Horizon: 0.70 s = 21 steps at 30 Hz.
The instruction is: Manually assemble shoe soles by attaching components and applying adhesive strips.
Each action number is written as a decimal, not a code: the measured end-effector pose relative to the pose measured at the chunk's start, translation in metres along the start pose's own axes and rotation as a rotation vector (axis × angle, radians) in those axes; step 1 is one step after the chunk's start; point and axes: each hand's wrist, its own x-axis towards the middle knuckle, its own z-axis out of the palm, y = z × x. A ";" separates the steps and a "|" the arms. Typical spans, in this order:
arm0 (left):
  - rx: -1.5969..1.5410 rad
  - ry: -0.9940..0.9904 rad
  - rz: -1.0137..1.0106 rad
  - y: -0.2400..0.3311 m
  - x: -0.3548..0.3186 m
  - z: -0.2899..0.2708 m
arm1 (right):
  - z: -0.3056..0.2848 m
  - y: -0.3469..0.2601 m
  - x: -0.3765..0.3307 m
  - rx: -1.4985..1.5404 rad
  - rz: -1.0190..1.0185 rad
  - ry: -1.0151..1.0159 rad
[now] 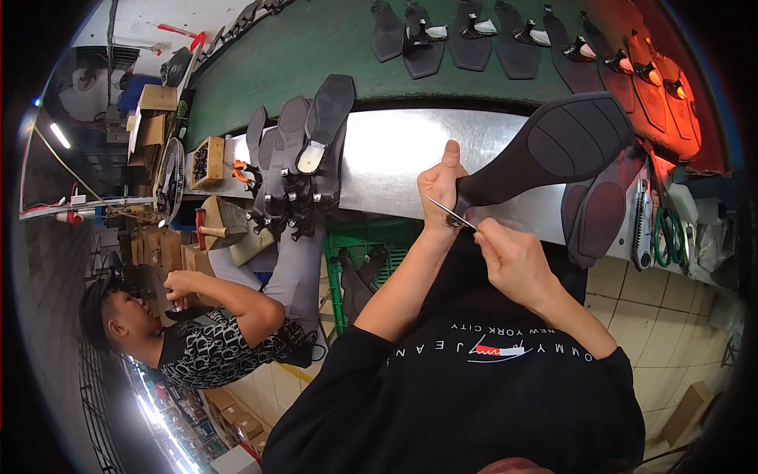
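Note:
My left hand [444, 186] is closed around the narrow end of a dark sandal sole [570, 142], thumb pointing up. The sole's wide, grooved end reaches out to the upper right, above the metal work surface. Beside the left hand's fingers, a small dark strap piece [456, 219] shows at the sole's end, partly hidden. My right hand [512, 254] is closed on a thin, pointed metal tool [450, 212]; its handle is hidden in the fist, so its exact kind cannot be told. The tool's shaft crosses in front of the strap piece, close to the left hand.
A green belt [316, 47] behind the metal ledge [387, 158] carries a row of dark sandals [517, 39]. Stacked sandals [296, 158] lie left; loose soles [602, 213], a utility knife [641, 225] and green-handled scissors [671, 237] lie right. A co-worker [229, 332] sits left beside a green crate [335, 276].

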 end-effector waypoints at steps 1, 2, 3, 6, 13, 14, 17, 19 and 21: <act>-0.005 0.016 -0.018 -0.001 0.000 0.000 | 0.001 -0.001 0.000 0.000 0.002 0.000; -0.005 0.015 -0.019 -0.001 0.000 0.000 | 0.001 -0.002 0.000 0.012 0.033 0.002; 0.021 0.041 -0.029 0.000 0.000 0.000 | 0.002 -0.004 0.000 0.023 0.064 0.005; 0.012 0.096 -0.053 0.002 0.006 0.016 | 0.037 -0.013 -0.029 0.028 -0.103 -0.410; -0.159 0.188 0.104 0.005 0.019 0.009 | -0.019 -0.008 0.000 0.861 0.438 -0.038; -0.144 0.185 0.141 0.003 0.014 0.012 | -0.018 -0.012 0.001 0.934 0.472 -0.089; 0.010 0.127 0.303 -0.005 0.008 0.025 | -0.008 -0.012 0.004 1.022 0.452 -0.068; -0.042 -0.001 0.274 -0.006 0.003 0.024 | -0.007 -0.008 0.005 1.027 0.477 -0.035; -0.255 -0.105 0.177 -0.004 0.000 0.027 | -0.009 -0.002 0.004 1.068 0.438 -0.033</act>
